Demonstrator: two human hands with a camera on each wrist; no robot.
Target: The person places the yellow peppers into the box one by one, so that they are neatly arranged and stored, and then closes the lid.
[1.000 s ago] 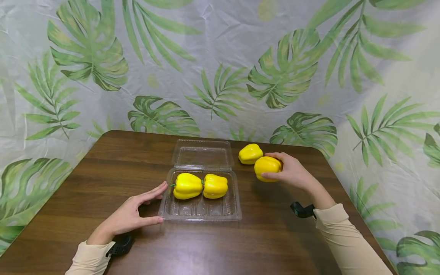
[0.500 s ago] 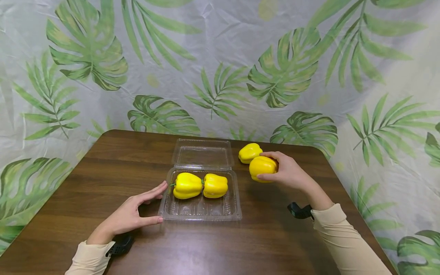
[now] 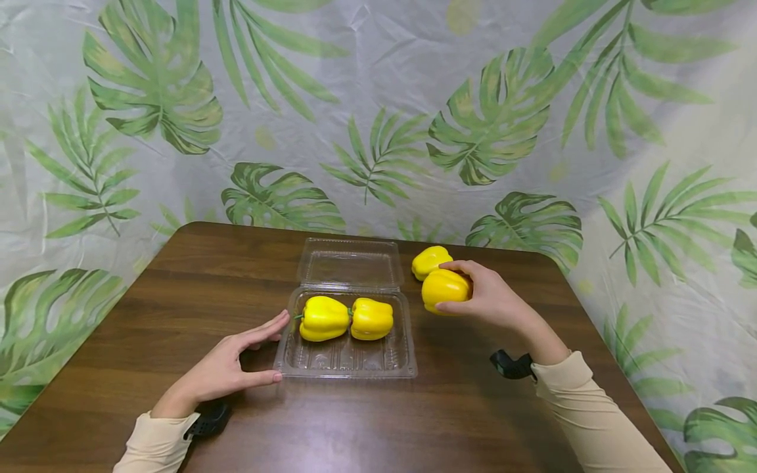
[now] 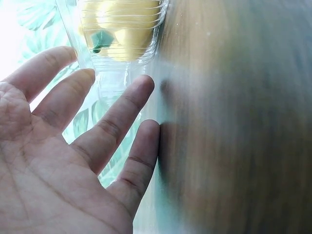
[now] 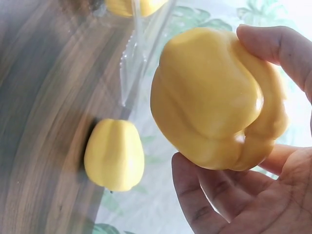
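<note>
A yellow bell pepper (image 3: 445, 291) is held in my right hand (image 3: 495, 297), thumb on one side and fingers on the other. The right wrist view shows its lobed underside, with the held pepper (image 5: 207, 97) raised off the table. My left hand (image 3: 227, 366) has its fingers extended, thumb and fingertips right at the left rim of a clear plastic clamshell container (image 3: 349, 369). Two yellow bell peppers lie in its base: a left pepper (image 3: 323, 318) with a green stem, and a right pepper (image 3: 371, 319). Another pepper (image 3: 430, 261) rests on the table behind my right hand.
The clear lid (image 3: 351, 263) lies folded back behind the container base. Everything stands on a brown wood-grain table (image 3: 207, 276). A leaf-patterned cloth (image 3: 378, 131) hangs close behind the table's far edge.
My right hand has moved a little to the left with its pepper, closer to the container. The left hand, the container and the other peppers have stayed in place.
</note>
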